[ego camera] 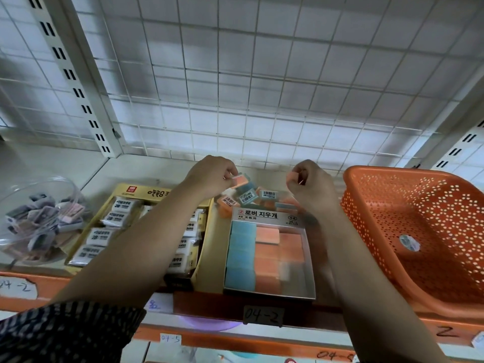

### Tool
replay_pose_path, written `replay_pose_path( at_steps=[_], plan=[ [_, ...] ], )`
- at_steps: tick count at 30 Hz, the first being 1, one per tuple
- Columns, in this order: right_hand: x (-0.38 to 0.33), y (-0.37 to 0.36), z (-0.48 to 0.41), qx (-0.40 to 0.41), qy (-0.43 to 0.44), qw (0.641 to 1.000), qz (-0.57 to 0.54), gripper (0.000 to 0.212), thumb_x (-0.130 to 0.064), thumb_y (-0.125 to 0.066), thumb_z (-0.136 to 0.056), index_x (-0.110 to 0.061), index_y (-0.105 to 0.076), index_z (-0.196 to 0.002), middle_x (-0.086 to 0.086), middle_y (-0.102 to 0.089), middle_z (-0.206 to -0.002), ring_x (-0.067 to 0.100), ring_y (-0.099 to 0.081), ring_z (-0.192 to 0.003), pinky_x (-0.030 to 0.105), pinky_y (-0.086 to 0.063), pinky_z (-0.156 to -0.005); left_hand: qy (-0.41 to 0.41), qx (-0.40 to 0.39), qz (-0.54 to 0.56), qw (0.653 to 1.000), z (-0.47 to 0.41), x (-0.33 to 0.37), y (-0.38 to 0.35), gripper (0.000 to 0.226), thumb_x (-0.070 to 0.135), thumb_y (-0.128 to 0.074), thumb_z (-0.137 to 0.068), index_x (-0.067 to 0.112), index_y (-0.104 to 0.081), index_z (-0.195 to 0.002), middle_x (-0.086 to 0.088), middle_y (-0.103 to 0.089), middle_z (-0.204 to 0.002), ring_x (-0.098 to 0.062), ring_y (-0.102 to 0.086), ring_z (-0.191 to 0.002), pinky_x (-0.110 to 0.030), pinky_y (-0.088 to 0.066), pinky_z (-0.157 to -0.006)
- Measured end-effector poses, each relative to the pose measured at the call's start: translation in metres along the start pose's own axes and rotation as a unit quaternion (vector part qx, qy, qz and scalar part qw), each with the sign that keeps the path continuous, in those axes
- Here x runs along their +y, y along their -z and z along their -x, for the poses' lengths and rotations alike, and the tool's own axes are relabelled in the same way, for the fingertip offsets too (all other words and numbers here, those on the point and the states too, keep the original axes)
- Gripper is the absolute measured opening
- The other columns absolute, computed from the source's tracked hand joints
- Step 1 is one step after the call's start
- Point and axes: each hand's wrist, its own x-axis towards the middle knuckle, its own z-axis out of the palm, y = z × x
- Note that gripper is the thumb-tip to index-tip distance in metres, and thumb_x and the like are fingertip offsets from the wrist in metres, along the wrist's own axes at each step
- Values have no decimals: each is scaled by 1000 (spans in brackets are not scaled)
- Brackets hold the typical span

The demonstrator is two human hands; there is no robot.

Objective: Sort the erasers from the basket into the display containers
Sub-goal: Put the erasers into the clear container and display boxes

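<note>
My left hand (pixel 212 176) pinches a small orange eraser (pixel 241 179) above the back of the shelf. My right hand (pixel 309 184) is curled and pinches another orange eraser (pixel 290 177) at its fingertips. Below them lies a loose pile of blue and orange erasers (pixel 248 197) with barcode labels. In front of the pile stands a silver display box (pixel 269 292) with rows of blue and orange erasers. To its left is a yellow display box (pixel 146 191) of white wrapped erasers. The orange perforated basket (pixel 419 218) stands at the right, holding only a small sticker.
A clear round jar (pixel 39 221) of small grey and pink items sits at the far left. A white wire grid panel (pixel 262 87) backs the shelf. The orange shelf edge (pixel 262 314) carries handwritten price tags.
</note>
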Motion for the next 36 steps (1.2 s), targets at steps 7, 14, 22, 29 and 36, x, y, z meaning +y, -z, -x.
replay_pose_path(
  at_steps=[7, 14, 22, 29, 36],
  plan=[
    [-8, 12, 31, -32, -44, 981, -185, 25, -1, -62, -81, -23, -66, -92, 11, -69, -86, 21, -67, -68, 34, -52, -63, 14, -21, -34, 999, -12, 10, 0, 27, 31, -71, -86, 16, -69, -108, -1, -69, -107, -18, -61, -97, -35, -49, -83],
    [-3, 20, 58, -79, -47, 962, -256, 17, 4, -76, -76, -9, -65, -74, 20, -69, -78, 21, -64, -68, 35, -54, -65, -2, -23, -21, 1000, -8, 27, 5, 21, 22, -78, -79, 14, -71, -97, 3, -61, -85, -14, -53, -82, -26, -35, -69],
    [4, 34, 89, -151, 1, 968, -202, 12, 0, -82, -70, -5, -73, -75, 9, -73, -79, 29, -69, -81, 45, -57, -82, -64, 24, 86, 994, 29, 53, 26, 11, 21, -76, -81, 18, -71, -91, 9, -69, -88, 3, -56, -70, -18, -41, -64],
    [-7, 53, 104, -173, 27, 982, -69, 10, -13, -84, -71, -16, -74, -73, -4, -71, -73, 10, -66, -73, 34, -55, -75, -60, 49, 135, 988, 46, 55, 10, 10, 18, -76, -81, 23, -69, -86, 19, -62, -75, 4, -56, -72, -15, -41, -65],
    [-15, 60, 113, -195, 53, 978, 54, 9, -21, -81, -75, -20, -72, -73, -10, -67, -71, 4, -61, -71, 22, -51, -66, -53, 84, 174, 980, 49, 44, -1, 11, 20, -76, -80, 19, -71, -89, 20, -60, -72, 6, -53, -70, -11, -39, -63]
  ],
)
